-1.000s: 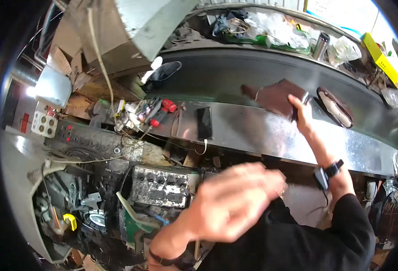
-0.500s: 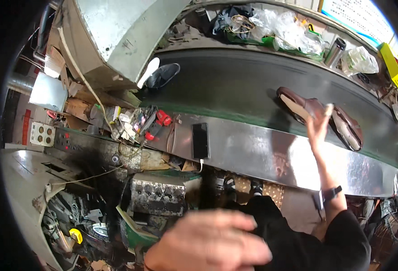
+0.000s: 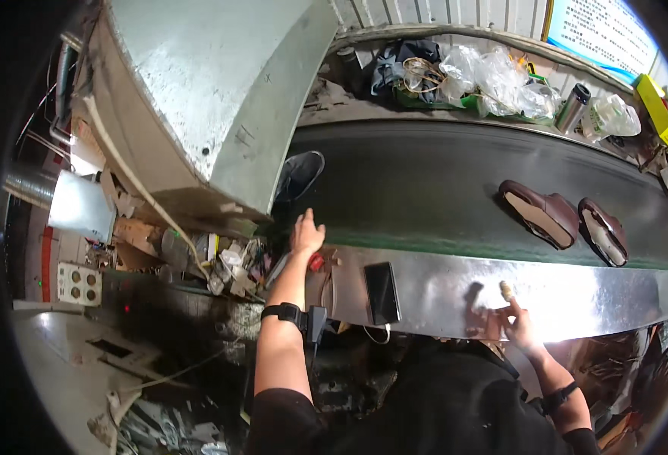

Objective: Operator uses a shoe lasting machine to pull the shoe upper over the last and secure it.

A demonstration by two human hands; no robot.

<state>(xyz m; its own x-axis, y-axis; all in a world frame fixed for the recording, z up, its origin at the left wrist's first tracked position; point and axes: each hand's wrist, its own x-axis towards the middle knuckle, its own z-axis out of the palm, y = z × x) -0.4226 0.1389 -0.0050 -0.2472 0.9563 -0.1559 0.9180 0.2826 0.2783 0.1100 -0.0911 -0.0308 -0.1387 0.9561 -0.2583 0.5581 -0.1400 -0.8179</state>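
My left hand [image 3: 306, 235] reaches over the near left of the dark belt [image 3: 410, 182], empty and with its fingers apart. Just beyond it, a dark grey shoe-shaped piece [image 3: 300, 174] is partly hidden by the machine hood. My right hand [image 3: 522, 329] is over the metal ledge, one finger stretched out. A tan covering [image 3: 506, 291] shows at that fingertip; whether it is wrapped on or held is hard to make out. Farther right, two brown shoes [image 3: 540, 212] [image 3: 604, 231] lie tipped on the belt, both apart from my hands.
A phone [image 3: 381, 293] with a white cable lies on the metal ledge [image 3: 432, 288]. The large metal hood [image 3: 227, 91] stands at the left, above clutter [image 3: 235, 265]. Plastic bags [image 3: 493, 76] and a steel flask [image 3: 573, 108] line the back shelf.
My left hand has gone from the lower foreground up to the belt. My right hand has drawn back from the brown shoes to the ledge. The whole view has shifted.
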